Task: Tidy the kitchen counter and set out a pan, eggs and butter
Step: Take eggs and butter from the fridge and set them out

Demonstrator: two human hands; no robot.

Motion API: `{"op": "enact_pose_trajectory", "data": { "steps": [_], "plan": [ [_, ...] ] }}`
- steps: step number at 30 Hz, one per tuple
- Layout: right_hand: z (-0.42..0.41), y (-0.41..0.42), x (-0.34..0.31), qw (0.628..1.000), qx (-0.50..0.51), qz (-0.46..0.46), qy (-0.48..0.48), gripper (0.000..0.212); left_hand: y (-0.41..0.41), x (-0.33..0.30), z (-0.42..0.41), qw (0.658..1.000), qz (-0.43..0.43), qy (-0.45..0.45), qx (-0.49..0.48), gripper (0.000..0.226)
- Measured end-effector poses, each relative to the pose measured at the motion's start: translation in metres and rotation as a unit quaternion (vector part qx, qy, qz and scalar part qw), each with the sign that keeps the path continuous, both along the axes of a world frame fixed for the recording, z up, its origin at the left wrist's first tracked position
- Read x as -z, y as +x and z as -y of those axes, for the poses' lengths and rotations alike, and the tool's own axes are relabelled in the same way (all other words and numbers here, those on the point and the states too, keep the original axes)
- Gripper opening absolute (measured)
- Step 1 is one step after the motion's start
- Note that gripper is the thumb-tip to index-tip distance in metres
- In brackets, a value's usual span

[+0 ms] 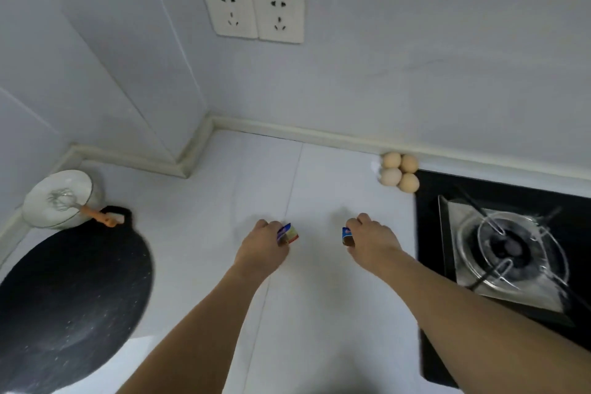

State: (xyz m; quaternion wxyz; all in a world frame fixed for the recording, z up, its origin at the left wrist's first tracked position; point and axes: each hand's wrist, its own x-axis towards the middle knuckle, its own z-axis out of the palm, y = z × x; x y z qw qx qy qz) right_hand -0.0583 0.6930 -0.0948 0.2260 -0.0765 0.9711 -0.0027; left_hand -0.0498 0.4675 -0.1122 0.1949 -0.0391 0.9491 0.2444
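Left hand [263, 241]: fingers curled round a small blue-and-red wrapped packet [288, 234], held just above the bench [335, 189]. Right hand [371, 235]: fingers curled round a second small packet [347, 236] with a blue wrapper, also low over the bench. The 2 packets are apart, facing each other across a bare gap. Print on both wrappers is too blurred to read; whether they hold butter cannot be told.

4 eggs [399, 171] sit in a tight cluster at the back of the bench, against the wall strip, just beside the corner of the black gas hob [454, 189]. The burner [511, 248] carries a wire pan support.

Far left: black round pan [70, 291] lies flat on the bench. Touching its far rim, 1 white bowl [57, 198] holds a wire whisk [64, 200] with an orange handle that juts over the rim.

2 wall sockets [254, 11] above, unmarked.
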Motion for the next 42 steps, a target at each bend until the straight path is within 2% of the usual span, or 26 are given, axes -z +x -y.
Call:
{"op": "enact_pose_trajectory", "data": {
  "steps": [3,8,17,21,26,28,31,36,42],
  "plan": [
    [-0.043,0.002,-0.001,0.998,0.059,-0.003,0.007,0.039,-0.020,-0.004,-0.042,0.998,-0.003,-0.003,0.064,0.029],
    [-0.083,-0.006,0.001,0.995,0.103,-0.012,0.004,0.040,-0.048,-0.002,-0.094,0.992,-0.004,-0.007,0.124,0.034],
    [-0.113,-0.034,0.015,0.989,0.149,0.008,-0.021,0.044,-0.074,0.010,-0.159,0.988,0.005,0.006,0.157,0.035],
    [-0.121,-0.038,0.024,0.990,0.138,-0.010,-0.031,0.045,-0.074,0.021,-0.174,0.985,-0.008,-0.004,0.172,0.033],
    [-0.128,-0.041,0.028,0.988,0.142,-0.030,-0.055,0.050,-0.075,0.028,-0.187,0.989,-0.036,-0.040,0.140,0.051],
    [-0.132,-0.041,0.029,0.983,0.168,-0.034,-0.061,0.055,-0.075,0.029,-0.192,0.994,-0.035,-0.042,0.093,0.049],
    [-0.134,-0.038,0.033,0.971,0.219,-0.041,-0.084,0.050,-0.071,0.029,-0.198,0.998,-0.026,-0.035,0.046,0.045],
    [-0.137,-0.039,0.035,0.965,0.238,-0.050,-0.098,0.042,-0.075,0.029,-0.207,0.998,-0.029,-0.010,0.052,0.040],
    [-0.140,-0.047,0.037,0.961,0.249,-0.048,-0.106,0.043,-0.082,0.028,-0.214,0.998,-0.031,0.027,0.040,0.043]
  ]
}}
